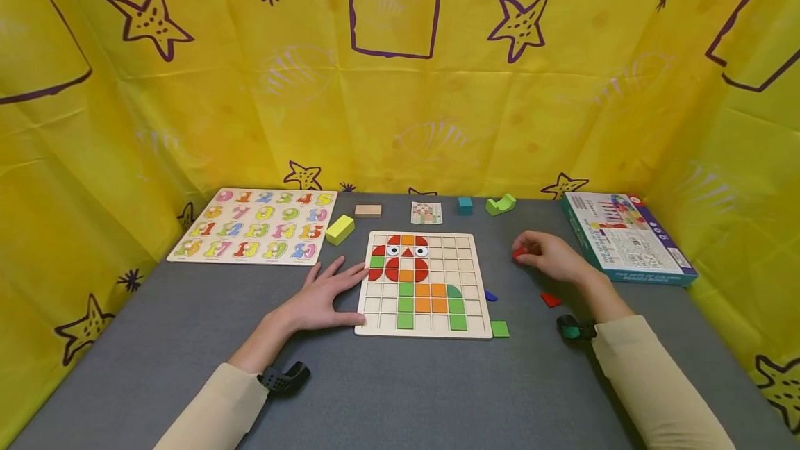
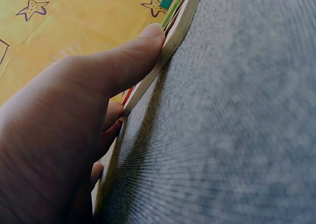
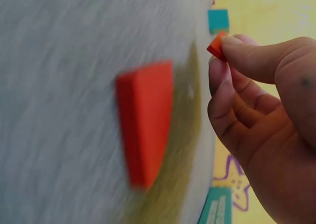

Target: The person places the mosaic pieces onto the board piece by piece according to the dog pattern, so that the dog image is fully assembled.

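Note:
A wooden grid board (image 1: pixel 465 276) lies mid-table, partly filled with red, orange and green tiles that form an owl-like figure. My left hand (image 1: pixel 325 294) lies flat against the board's left edge, fingers straight; in the left wrist view its thumb (image 2: pixel 128 56) presses the board's rim (image 2: pixel 173 36). To the right of the board, my right hand (image 1: pixel 546 255) pinches a small red tile (image 1: pixel 519 253), seen between thumb and fingertips as the red tile (image 3: pixel 217 45). Another red tile (image 1: pixel 551 299) lies on the mat near that wrist and shows blurred as the red tile (image 3: pixel 145 117).
A loose green tile (image 1: pixel 499 328) and blue piece (image 1: pixel 490 295) lie beside the board. A number puzzle (image 1: pixel 259 224) sits back left, a game box (image 1: pixel 625 236) back right. Yellow block (image 1: pixel 339 229), wooden block (image 1: pixel 367 210), pattern card (image 1: pixel 426 212), teal cube (image 1: pixel 464 205) and green piece (image 1: pixel 501 205) line the back.

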{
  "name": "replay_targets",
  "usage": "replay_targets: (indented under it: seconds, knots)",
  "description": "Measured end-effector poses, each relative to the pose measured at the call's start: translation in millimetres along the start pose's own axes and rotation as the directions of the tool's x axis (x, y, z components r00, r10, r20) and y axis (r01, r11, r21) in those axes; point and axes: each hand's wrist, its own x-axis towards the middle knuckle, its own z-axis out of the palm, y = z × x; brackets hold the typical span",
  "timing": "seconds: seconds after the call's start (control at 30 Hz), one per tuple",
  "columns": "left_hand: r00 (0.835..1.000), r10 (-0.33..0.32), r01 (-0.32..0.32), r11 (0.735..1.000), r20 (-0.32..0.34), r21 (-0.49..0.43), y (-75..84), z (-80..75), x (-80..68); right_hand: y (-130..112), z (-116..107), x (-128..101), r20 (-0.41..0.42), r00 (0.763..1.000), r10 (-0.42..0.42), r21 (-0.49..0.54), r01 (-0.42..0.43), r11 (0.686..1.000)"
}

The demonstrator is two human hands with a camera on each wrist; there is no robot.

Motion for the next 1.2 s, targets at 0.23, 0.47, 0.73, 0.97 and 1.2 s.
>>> replay_targets:
  seconds: [0.23, 0.47, 0.73, 0.97, 1.2]
  knots:
    - [1.0, 0.001, -0.001, 1.0, -0.002, 0.004, 0.1, -0.5, 0.3, -20, 8, 13, -0.016, 0.999, -0.042, 0.031, 0.043, 0.999]
    - [1.0, 0.001, -0.001, 1.0, -0.001, 0.004, 0.2, -0.6, 0.7, -40, 20, 28, -0.019, 0.995, -0.094, 0.046, 0.095, 0.994]
    - [1.0, 0.005, -0.005, 1.0, -0.002, 0.007, 0.1, -0.6, 0.3, -66, 35, 47, 0.046, 0.989, -0.14, 0.063, 0.137, 0.989]
    - [1.0, 0.002, -0.002, 1.0, 0.001, 0.006, 0.2, -0.6, 0.2, -83, 49, 66, 0.095, 0.984, -0.148, 0.067, 0.142, 0.988]
    - [1.0, 0.003, -0.003, 1.0, -0.001, -0.004, 0.7, -0.2, -0.6, -96, 61, 81, 0.139, 0.979, -0.149, 0.048, 0.143, 0.989]
